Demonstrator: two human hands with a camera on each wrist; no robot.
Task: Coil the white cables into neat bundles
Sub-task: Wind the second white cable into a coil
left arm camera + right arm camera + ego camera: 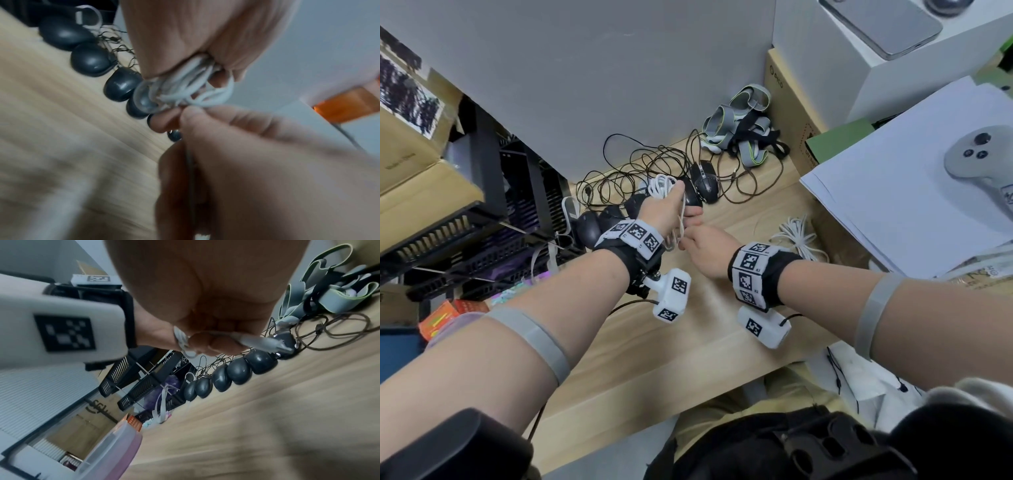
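Left hand (666, 209) raised over the wooden surface (640, 346), fingers curled round a bundle of white cable (661, 183); loops stick out past the fingers at the far side and hang below the palm. Right hand (705, 248) just beside it, fingertips (191, 113) pinching a strand of the same white cable at the bundle's lower edge. In the right wrist view, cable end with grey plug (265, 341) held between curled fingers. Second white cable (799, 240) lying loose on the surface to the right, near the stack of white paper (893, 205), apart from both hands. Behind the hands: row of black mice (230, 374) along the surface edge, tangle of thin dark wires (640, 168), pile of grey straps (743, 126). Grey controller (983, 154) resting on the paper. Black trays (482, 219) at far left.
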